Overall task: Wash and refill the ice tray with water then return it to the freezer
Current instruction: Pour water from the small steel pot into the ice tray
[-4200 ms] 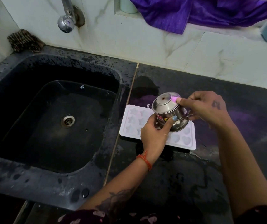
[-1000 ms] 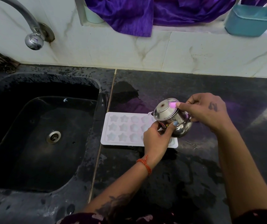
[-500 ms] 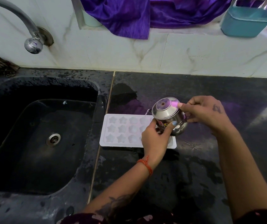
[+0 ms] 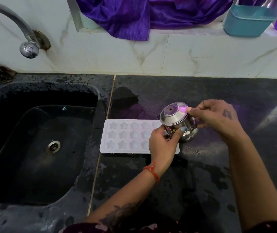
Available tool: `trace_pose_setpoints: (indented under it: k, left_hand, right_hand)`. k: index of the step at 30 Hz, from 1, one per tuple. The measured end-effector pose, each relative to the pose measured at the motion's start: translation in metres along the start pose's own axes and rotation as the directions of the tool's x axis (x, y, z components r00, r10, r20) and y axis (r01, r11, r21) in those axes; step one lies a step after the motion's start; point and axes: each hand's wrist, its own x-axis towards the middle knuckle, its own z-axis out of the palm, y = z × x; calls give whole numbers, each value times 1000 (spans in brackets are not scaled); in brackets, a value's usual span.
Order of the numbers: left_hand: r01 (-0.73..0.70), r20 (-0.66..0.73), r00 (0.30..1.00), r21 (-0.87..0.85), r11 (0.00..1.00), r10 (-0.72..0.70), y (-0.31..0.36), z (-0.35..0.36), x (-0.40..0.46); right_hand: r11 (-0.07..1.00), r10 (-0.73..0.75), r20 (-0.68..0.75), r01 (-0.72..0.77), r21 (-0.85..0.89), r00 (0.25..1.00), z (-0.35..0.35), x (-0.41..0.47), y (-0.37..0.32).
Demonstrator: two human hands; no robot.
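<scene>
At the far left of your view sits the black sink (image 4: 38, 148), its drain (image 4: 53, 146) near the middle of the basin, with the curved tap (image 4: 28, 48) fixed to the marble wall above it. Right of the sink's edge, on the wet black counter (image 4: 201, 182), your white ice tray (image 4: 126, 138) lies flat, its near-left corner just beside the seam where sink meets counter (the moulds you can see are stars on the left and rounder shapes further right). Whether those moulds hold water is hard to tell from here. Over the tray's right end you hold a small steel pot (image 4: 178, 121), tipped so its lid faces up and left. Your left hand (image 4: 163, 145) grips the pot from below, thumb and fingers curled around its body. Your right hand (image 4: 215, 118) pinches the pot from the right side, thumb tip pressed against the lid's rim. Up on the ledge behind, purple cloth (image 4: 134, 15) drapes down, and a teal tub (image 4: 248, 22) stands at the far right.
</scene>
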Motion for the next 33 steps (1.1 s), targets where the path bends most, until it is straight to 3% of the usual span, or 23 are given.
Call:
trace_pose_setpoints:
  k: [10, 19, 25, 33]
  left_hand:
    - [51, 80, 996, -50, 997, -47, 0, 7, -4]
    - [61, 100, 993, -34, 998, -58, 1, 8, -4]
    - [42, 90, 995, -22, 999, -40, -1, 9, -3]
    - [-46, 17, 999, 95, 994, 44, 1, 14, 0]
  right_hand:
    - [981, -32, -16, 28, -193, 999, -7, -5, -9]
    - [974, -49, -5, 47, -221, 999, -9, -3, -8]
    - [984, -41, 6, 41, -176, 999, -9, -2, -4]
    - [998, 32, 35, -34, 60, 999, -14, -1, 11]
